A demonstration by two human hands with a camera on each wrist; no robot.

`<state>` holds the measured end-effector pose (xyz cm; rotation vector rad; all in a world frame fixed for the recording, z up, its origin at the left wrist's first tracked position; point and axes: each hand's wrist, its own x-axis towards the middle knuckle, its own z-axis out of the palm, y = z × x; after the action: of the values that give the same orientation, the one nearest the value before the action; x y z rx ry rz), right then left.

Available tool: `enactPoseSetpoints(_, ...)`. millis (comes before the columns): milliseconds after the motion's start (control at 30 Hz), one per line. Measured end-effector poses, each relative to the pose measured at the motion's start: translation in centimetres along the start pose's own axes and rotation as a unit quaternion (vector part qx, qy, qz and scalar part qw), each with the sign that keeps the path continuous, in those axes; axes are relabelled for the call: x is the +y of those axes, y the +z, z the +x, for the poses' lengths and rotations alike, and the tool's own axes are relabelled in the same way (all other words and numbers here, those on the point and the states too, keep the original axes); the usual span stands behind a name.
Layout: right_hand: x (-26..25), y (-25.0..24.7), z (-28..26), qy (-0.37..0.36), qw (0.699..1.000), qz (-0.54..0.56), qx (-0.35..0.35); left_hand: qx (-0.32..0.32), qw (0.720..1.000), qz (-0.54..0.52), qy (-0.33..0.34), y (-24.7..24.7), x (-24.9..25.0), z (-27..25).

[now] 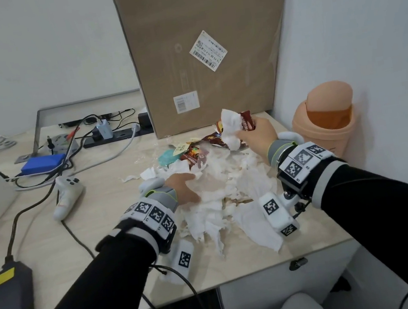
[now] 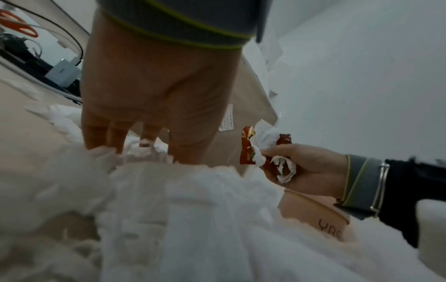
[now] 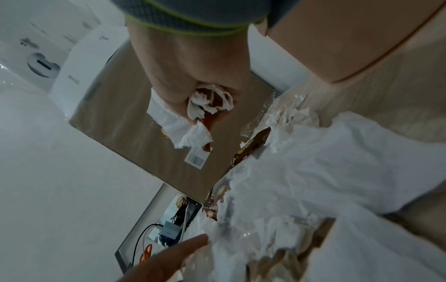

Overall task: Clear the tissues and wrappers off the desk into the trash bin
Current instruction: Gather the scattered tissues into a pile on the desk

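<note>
From the head view, a wad of tissue and a brown wrapper [image 1: 245,120] is clenched in the right hand [image 1: 259,134], beside the trash bin [image 1: 327,123]; loose ends may be shed short of it. From the left wrist, the left hand [image 2: 149,95] is laid with straight fingers on the tissue pile [image 2: 193,209], which could be swept off the desk. From the right wrist, trailing tissue [image 3: 183,129] is seen, easily snagged.

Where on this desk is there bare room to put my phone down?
Bare desk lies between the white controller and the tissue pile, and along the front edge right of the pile. Crowded: the middle with tissues and wrappers, and the back left with cables.
</note>
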<state>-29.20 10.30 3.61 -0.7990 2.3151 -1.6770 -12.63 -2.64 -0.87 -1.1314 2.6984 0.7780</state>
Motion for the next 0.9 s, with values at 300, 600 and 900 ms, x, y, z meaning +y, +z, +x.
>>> enactPoseSetpoints(300,-0.7,0.6,-1.9,-0.012,0.994,-0.108,-0.017,0.226,0.952,-0.207,-0.022,-3.0,1.7,-0.1)
enactPoseSetpoints(600,-1.6,3.2,-2.7,-0.021,0.997,-0.018,-0.077,0.2,0.899,-0.389,0.029,-3.3,4.7,-1.3)
enactPoseSetpoints(900,-2.6,3.0,-3.7,-0.052,0.993,-0.05,-0.093,0.036,0.846,-0.529,0.055,-3.0,6.5,-2.5)
